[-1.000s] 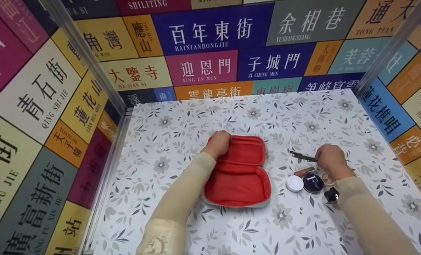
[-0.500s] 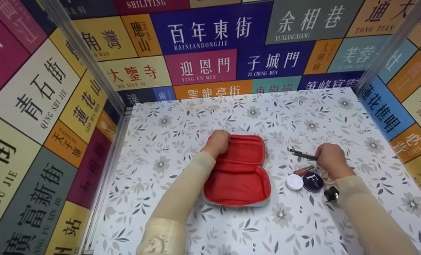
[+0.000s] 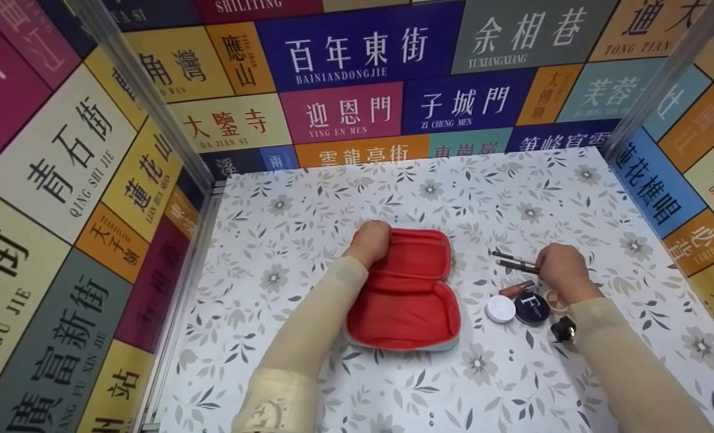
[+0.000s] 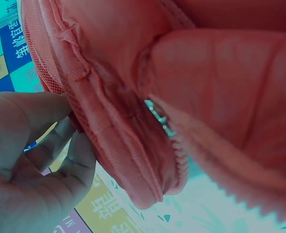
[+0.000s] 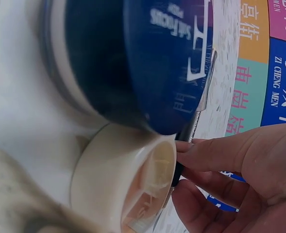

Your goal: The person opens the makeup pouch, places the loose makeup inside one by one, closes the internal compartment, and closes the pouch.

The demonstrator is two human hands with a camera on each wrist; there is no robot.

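Note:
A zippered pouch (image 3: 402, 319) with red lining lies unfolded on the table. My left hand (image 3: 370, 242) pinches the left edge of its far half; in the left wrist view, thumb and fingers (image 4: 77, 155) meet at the mesh-trimmed rim. To the right, my right hand (image 3: 563, 270) pinches slim dark cosmetic pencils or brushes (image 3: 516, 266); two show side by side, their exact kind unclear. The right wrist view has thumb and fingers at a black stick (image 5: 185, 133), partly hidden behind a dark blue powder jar (image 5: 167, 63) and a cream round container (image 5: 104, 179).
Near the right hand stand a white round jar (image 3: 500, 309), a brown lipstick-like tube (image 3: 516, 290) and a small black item (image 3: 563, 329). The flower-patterned table (image 3: 309, 198) is bounded by walls (image 3: 339, 114) of coloured signs.
The sticks at my right hand have separated slightly, so two now show where one showed a second ago. My left hand stays on the pouch rim.

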